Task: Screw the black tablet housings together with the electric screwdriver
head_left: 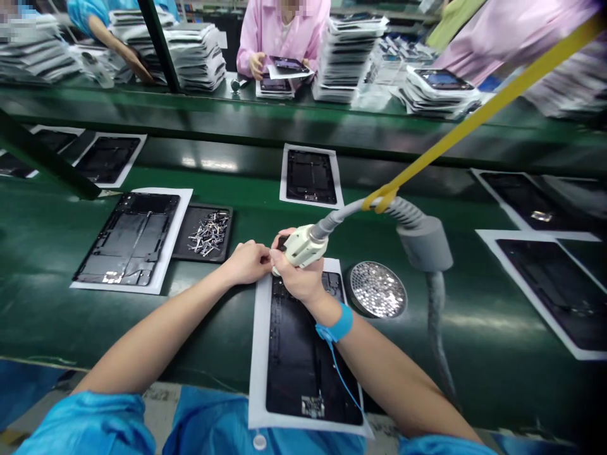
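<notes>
My right hand (298, 278) is wrapped round a cream electric screwdriver (303, 247), tip down over the top edge of a black tablet frame (303, 354) that lies on a white sheet in front of me. A blue strap with a thin cord circles that wrist. My left hand (249, 262) is closed in a pinch right beside the screwdriver's tip; what it pinches is too small to make out. A grey hose (417, 234) runs from the tool, hung on a yellow strap (474, 120).
A round dish of screws (377, 291) sits right of the frame. A black tray of small metal parts (206, 234) and another frame (130, 243) lie to the left. More frames ride the green belt (237, 189). People across handle stacked trays.
</notes>
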`<state>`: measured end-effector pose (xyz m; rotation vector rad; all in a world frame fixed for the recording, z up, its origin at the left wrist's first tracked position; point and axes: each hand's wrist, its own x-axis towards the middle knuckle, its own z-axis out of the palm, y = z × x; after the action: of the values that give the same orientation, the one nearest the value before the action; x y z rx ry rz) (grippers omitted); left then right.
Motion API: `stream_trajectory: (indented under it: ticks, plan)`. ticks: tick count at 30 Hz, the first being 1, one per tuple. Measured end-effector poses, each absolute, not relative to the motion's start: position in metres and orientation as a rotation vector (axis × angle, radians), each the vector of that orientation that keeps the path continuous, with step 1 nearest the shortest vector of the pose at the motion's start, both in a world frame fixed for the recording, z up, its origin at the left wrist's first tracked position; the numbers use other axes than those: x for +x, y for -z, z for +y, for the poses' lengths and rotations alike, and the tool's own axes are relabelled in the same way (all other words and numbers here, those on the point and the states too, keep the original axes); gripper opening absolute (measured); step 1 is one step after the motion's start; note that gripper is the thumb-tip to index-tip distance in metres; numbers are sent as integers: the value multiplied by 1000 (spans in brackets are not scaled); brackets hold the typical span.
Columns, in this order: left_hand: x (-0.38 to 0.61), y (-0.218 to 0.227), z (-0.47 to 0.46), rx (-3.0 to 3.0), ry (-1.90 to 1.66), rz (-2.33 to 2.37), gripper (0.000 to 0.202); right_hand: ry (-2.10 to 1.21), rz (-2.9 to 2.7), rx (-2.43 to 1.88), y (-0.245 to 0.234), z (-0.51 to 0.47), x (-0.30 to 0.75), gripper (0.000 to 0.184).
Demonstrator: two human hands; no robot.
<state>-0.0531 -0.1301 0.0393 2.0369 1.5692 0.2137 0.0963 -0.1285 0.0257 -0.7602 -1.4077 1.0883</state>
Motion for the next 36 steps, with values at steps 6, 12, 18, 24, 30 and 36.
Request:
stream_trajectory:
  ticks: [6, 12, 18, 24, 30, 36]
  plan:
    - [-54, -41, -131, 2047, -211, 1575, 24, -1141, -1364, -685, -32, -127, 97, 35]
    - [-56, -42, -135, 2090, -254, 1583, 22, -965, -1249, -673, -70, -123, 157, 29]
    - [-15, -37, -129, 2293, -248, 1679, 37, -700, -1161, -799, -70, -120, 226, 27]
    - [4, -31, -87, 2353, -100, 1497, 23, -613, -1132, -889, -54, -115, 239, 26]
    - [6, -25, -33, 2361, -310, 1644, 23, -653, -1147, -896, -47, -100, 236, 27]
    - [2, -19, -25, 2277, -417, 1597, 24, -673, -1152, -900, -39, -91, 232, 27]
